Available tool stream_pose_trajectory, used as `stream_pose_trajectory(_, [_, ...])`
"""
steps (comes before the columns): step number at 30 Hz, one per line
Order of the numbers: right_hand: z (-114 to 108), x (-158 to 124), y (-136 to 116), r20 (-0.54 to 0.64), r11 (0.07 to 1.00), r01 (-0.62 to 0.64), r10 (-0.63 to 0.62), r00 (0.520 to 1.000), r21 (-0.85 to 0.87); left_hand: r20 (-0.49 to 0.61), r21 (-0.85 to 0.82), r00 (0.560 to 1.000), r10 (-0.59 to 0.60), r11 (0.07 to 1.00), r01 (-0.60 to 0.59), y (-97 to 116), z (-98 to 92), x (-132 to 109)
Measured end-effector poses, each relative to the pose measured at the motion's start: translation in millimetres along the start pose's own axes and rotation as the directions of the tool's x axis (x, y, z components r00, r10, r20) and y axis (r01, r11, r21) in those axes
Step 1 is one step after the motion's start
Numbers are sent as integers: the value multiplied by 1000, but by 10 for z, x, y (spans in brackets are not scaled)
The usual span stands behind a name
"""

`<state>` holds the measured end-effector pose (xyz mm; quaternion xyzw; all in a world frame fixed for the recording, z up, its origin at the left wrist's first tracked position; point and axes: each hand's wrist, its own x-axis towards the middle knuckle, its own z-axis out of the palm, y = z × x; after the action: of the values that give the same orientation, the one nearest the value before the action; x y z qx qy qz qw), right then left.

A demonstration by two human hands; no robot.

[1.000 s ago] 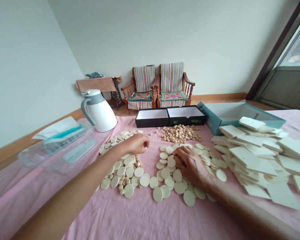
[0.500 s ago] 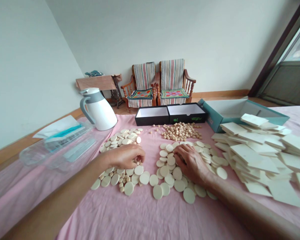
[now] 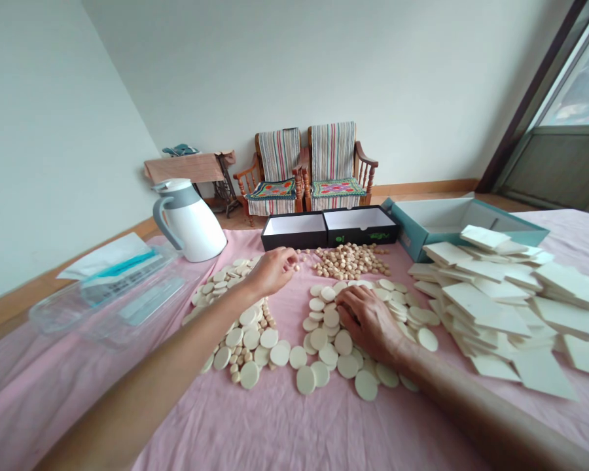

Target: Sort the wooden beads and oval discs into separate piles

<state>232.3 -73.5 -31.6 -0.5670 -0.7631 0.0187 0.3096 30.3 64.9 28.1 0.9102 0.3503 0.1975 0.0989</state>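
Note:
My left hand (image 3: pixel 275 269) is held over the pink cloth, its fingers bent together and a small round wooden bead (image 3: pixel 296 267) right at the fingertips. Whether anything is inside the pinch is hidden. Under and beside that forearm lie pale round wooden discs (image 3: pixel 250 339) with small beads (image 3: pixel 240 356) among them. My right hand (image 3: pixel 366 317) rests palm down on a second spread of round discs (image 3: pixel 319 338), thumb apart from the loosely bent fingers. Beyond both hands is a heap of wooden beads (image 3: pixel 351 261).
Square wooden tiles (image 3: pixel 485 304) are heaped at the right, before a teal box (image 3: pixel 422 229). Two black open boxes (image 3: pixel 294 241) stand behind the beads. A white jug (image 3: pixel 194 226) and clear plastic packaging (image 3: pixel 142 297) are at the left. Two chairs (image 3: pixel 334 157) stand farther back.
My left hand has moved forward and slightly right, from the beads among the discs toward the bead heap. My right hand stays on its discs. The view has shifted slightly.

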Motion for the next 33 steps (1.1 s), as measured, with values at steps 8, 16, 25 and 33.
stream_pose_trajectory(8, [-7,7,-12,1,1000,1,-1,1000,-7,378,-32,913,152,988,-151,-4,-221,-320])
stream_pose_trajectory(16, [19,-3,2,-12,1000,8,-8,1000,-16,495,111,862,107,976,-185,0,-214,-609])
stream_pose_trajectory(25, [7,4,-4,12,1000,5,-5,1000,-4,516,172,852,84,965,-199,8,-113,-504])
stream_pose_trajectory(33, [8,2,3,10,1000,2,-2,1000,-4,-4,27,999,43,999,-43,-27,28,-24])
